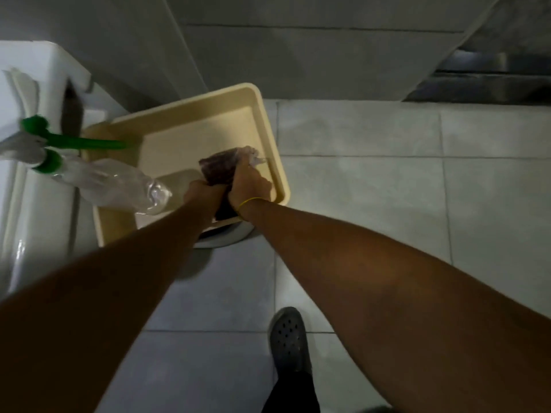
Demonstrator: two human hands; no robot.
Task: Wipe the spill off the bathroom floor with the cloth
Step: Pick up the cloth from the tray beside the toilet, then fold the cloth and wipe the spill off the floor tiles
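White fixture (35, 120): far left, spray bottle (98, 180) lying on its edge.
Basin (268, 138): beige, on the floor beside it.
Cloth (219, 171): dark, above the basin, clenched by left hand (201, 193) and right hand (249, 186).
Floor (387, 204): pale grey tiles, right.

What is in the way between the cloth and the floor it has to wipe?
The beige tub. Both the left hand and right hand grip the dark cloth above it, so its bottom lies between cloth and floor. The tiles to the right look bare; no spill is visible.
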